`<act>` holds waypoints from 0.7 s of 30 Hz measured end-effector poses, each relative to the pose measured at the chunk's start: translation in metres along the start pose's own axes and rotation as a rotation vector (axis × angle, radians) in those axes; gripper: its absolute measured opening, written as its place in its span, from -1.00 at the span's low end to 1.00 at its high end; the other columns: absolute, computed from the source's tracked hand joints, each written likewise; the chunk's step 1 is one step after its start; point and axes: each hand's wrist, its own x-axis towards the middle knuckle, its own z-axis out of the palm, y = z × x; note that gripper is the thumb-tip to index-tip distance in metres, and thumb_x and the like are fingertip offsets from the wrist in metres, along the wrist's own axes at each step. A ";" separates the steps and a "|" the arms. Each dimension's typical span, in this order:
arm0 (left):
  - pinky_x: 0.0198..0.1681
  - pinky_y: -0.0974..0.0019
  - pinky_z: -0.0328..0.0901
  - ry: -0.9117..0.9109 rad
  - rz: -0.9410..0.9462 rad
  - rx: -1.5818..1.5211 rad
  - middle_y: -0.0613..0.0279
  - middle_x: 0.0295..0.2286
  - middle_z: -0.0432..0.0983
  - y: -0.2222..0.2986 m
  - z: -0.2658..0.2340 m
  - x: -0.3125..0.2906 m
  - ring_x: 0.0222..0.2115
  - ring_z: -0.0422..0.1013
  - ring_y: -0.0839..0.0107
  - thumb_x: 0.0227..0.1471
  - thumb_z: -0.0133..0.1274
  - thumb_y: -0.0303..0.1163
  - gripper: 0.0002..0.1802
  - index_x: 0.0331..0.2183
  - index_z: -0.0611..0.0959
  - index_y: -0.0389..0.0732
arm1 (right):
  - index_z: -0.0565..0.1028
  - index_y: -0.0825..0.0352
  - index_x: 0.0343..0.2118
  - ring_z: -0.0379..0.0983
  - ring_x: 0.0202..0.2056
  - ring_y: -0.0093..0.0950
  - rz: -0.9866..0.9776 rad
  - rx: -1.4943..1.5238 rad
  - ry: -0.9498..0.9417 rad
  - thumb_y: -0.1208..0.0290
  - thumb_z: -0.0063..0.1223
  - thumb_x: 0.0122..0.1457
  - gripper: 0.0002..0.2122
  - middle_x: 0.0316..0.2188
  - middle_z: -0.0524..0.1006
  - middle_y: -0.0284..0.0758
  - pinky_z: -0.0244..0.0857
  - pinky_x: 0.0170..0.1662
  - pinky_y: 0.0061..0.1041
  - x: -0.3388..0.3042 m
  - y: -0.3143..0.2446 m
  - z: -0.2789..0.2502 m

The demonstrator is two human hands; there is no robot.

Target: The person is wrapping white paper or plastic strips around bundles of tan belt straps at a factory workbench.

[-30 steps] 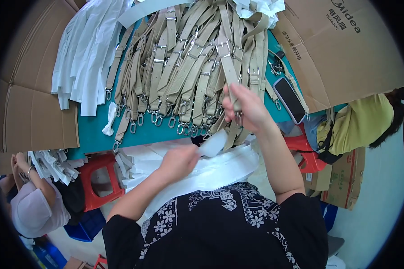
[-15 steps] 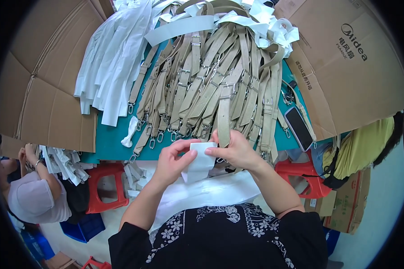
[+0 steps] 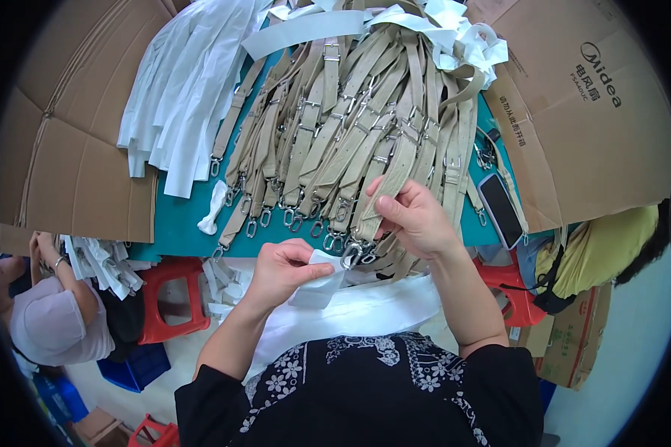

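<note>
My left hand (image 3: 285, 272) pinches a white paper strip (image 3: 319, 289) between thumb and fingers, just off the table's near edge. To its right, my right hand (image 3: 416, 217) is closed on a beige strap (image 3: 380, 203). The strap's metal clasp (image 3: 353, 253) hangs from its lower end, right beside the paper's upper edge; whether they touch I cannot tell. Behind both hands lies a thick pile of beige straps (image 3: 313, 141) with silver buckles, their clasps pointing toward me.
White strips (image 3: 190, 89) hang over the back left of the green table (image 3: 177, 223). Cardboard panels (image 3: 89, 127) flank it. A phone (image 3: 501, 211) and keys (image 3: 485, 155) lie at the right. Red stools (image 3: 173, 298) stand below; other people sit at left and right.
My right hand has let go of the white strip, moved up and right, and now grips a beige strap near its clasp. My left hand keeps the strip, slightly lower.
</note>
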 end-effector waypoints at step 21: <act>-0.44 0.60 0.22 0.031 0.007 -0.027 0.43 -0.48 0.48 -0.005 0.013 0.008 -0.49 0.28 0.72 0.02 -0.01 -0.40 -0.75 -0.23 0.56 -0.29 | 0.48 0.36 -0.33 0.37 -0.38 -0.68 0.129 -0.203 0.009 0.49 0.13 -0.04 -0.82 -0.44 0.48 -0.43 0.25 -0.29 -0.66 0.004 0.036 0.015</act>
